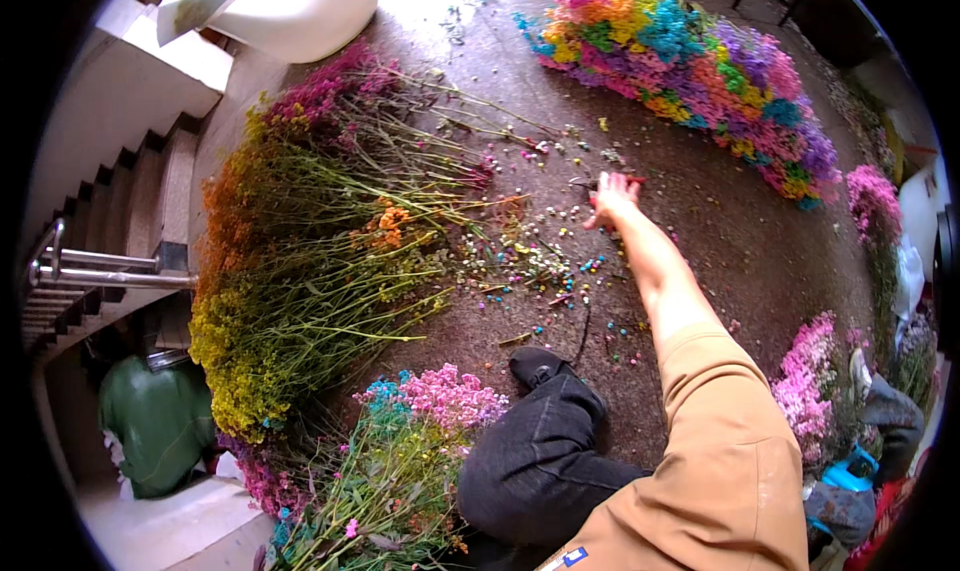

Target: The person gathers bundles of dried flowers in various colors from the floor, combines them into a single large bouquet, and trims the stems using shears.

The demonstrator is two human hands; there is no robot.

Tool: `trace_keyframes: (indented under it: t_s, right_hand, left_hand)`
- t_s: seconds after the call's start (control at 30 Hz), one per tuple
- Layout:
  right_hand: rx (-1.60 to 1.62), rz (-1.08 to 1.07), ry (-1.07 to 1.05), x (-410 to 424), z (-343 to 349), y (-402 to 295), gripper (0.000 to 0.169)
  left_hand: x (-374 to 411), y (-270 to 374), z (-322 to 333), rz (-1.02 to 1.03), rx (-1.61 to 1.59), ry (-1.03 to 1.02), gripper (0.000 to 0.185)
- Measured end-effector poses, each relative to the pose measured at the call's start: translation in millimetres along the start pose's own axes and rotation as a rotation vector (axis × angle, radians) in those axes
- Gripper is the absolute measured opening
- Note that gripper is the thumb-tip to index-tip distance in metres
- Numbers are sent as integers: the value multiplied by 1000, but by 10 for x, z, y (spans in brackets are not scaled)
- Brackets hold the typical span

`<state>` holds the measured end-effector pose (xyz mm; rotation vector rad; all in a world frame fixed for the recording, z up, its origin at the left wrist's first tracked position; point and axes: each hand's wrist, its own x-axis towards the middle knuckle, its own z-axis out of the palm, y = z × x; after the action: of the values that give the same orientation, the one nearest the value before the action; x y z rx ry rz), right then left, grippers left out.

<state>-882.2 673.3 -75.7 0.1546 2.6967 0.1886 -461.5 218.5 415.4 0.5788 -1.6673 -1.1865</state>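
My right hand (615,197) is stretched out low over the floor, back up and fingers spread. Under it lies a cutting tool with red handles (637,180), probably pruning shears; the hand covers most of it, so I cannot tell whether it is gripped. My left hand is out of view. To the left, long-stemmed dyed dried flowers (322,218) lie in magenta, orange and yellow groups, stems towards the middle. By my bent knee rests a mixed bunch with pink and blue heads (442,398). A long multicoloured row of flower heads (675,68) stretches across the far right.
Loose petals and stem bits (540,259) litter the floor. A white tub (300,12) stands at the far left, near stairs (146,196) with a metal rail (112,278). More pink flowers (806,391) and another person's leg (892,421) are at right.
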Motion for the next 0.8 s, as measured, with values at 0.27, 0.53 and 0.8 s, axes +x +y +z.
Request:
trace_keyframes:
  t_s: [0.27, 0.53, 0.8]
  right_hand:
    - [491, 122, 26, -585, 282, -502, 41]
    - [338, 76, 63, -1758, 591, 263, 84]
    - [173, -92, 52, -1509, 1322, 230, 94]
  left_hand:
    - [82, -206, -721, -327, -609, -448, 26]
    - [165, -127, 456, -304, -435, -434, 13]
    - [-84, -288, -127, -221, -373, -353, 20]
